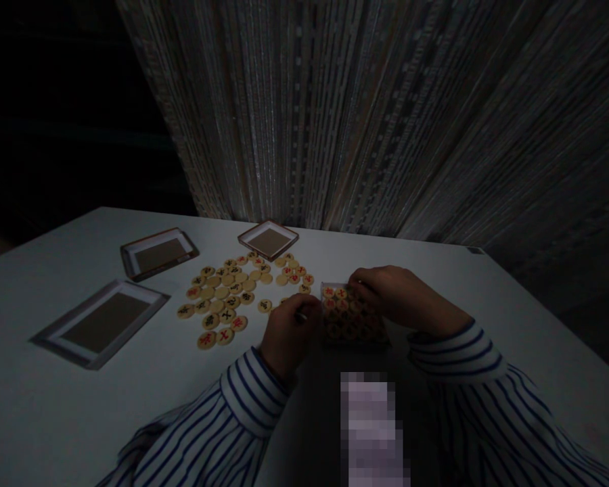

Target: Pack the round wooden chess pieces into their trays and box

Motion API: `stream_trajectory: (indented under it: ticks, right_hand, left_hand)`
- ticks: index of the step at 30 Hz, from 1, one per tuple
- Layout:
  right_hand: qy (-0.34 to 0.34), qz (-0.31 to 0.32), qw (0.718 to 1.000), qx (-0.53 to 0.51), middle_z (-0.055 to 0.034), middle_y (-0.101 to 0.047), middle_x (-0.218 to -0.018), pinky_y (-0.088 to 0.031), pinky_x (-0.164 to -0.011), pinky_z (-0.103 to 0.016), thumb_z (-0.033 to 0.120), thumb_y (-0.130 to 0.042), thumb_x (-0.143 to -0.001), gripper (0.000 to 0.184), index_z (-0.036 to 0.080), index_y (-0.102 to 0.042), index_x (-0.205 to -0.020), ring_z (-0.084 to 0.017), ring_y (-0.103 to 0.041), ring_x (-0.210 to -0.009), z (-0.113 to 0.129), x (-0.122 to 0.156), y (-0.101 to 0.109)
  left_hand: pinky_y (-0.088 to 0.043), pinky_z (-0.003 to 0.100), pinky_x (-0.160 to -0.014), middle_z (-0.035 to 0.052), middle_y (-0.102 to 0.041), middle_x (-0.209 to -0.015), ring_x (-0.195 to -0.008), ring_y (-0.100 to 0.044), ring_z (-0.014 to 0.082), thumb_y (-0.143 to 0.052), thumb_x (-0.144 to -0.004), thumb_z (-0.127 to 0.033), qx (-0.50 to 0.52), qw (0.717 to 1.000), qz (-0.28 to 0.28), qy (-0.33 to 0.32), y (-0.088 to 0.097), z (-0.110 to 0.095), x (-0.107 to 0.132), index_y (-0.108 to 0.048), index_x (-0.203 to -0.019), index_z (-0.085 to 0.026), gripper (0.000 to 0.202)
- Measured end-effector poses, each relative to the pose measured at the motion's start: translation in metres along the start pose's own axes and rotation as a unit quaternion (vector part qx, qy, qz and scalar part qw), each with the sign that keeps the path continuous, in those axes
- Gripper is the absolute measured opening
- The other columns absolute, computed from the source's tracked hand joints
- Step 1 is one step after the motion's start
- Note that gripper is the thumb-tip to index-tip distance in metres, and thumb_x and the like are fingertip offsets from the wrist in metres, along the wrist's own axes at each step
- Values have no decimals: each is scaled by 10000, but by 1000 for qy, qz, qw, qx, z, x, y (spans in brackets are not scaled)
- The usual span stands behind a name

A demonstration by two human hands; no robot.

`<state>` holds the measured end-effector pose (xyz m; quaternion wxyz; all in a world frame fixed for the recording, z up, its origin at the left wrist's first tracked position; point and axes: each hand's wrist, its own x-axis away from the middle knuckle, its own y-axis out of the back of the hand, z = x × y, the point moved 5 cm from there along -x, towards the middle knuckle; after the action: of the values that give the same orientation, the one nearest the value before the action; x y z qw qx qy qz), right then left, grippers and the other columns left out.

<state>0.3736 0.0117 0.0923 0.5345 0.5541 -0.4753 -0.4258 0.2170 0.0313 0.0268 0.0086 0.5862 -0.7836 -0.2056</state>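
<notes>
A small box [329,343] in front of me is filled with round Chinese chess pieces [341,304] in rows, some with red characters. My left hand [291,331] is at the box's left side with its fingers curled together; a small pale spot shows between them, too dark to name. Over the box's far right corner, my right hand [398,297] has its fingers bent and pressed together. Whatever lies between those fingertips is hidden. Left of the box, many loose wooden chess pieces [222,293] are spread flat, with red or black characters or blank faces up.
Three shallow open trays or lids lie on the white table [147,412]: a grey-rimmed one [147,295] at left, a brown-edged one [126,260] behind it, and another brown-edged one [243,237] at the back. A string curtain [304,122] hangs behind the table. The light is dim.
</notes>
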Motion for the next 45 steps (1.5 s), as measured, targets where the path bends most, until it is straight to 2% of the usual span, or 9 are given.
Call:
stream_trajectory:
  ticks: [4,7,20,32,45]
  right_hand:
    - [1,0,1000,6,-50,-653,-787,-289,-544,-250,293,-325,-865,273,192,-576,-894,-156,-573,-678,0,0,-1]
    - [1,-1,1000,11,-55,-649,-780,-286,-544,-249,291,-321,-866,275,186,-574,-895,-156,-570,-677,0,0,-1]
    - [5,-10,999,41,-48,-638,-734,-253,-519,-251,313,-308,-874,278,184,-553,-855,-136,-551,-616,5,2,1]
    - [14,-25,999,47,-44,-630,-711,-246,-517,-251,340,-312,-876,301,176,-551,-796,-138,-548,-616,8,1,3]
    - [14,-10,999,35,-52,-643,-763,-292,-546,-248,317,-314,-875,301,177,-578,-833,-150,-569,-672,14,3,8]
  left_hand:
    - [-402,193,-463,5,-623,-627,-497,-520,92,-535,-704,-214,-6,1000,10,4,-1,-1,1,-607,-713,-154,95]
    - [-398,192,-467,0,-615,-615,-497,-509,90,-540,-696,-196,-26,999,12,-17,-1,-4,1,-605,-692,-159,75]
    - [-453,232,-575,25,-635,-676,-600,-557,119,-549,-716,-177,-79,993,23,-87,-3,-8,3,-619,-712,-162,72]
    - [-450,229,-564,31,-643,-685,-598,-558,122,-546,-711,-166,-82,991,27,-99,-2,-11,2,-616,-725,-160,72]
    - [-454,229,-589,32,-650,-737,-628,-568,124,-503,-757,-176,-75,991,15,-107,-2,-8,4,-605,-866,-171,149]
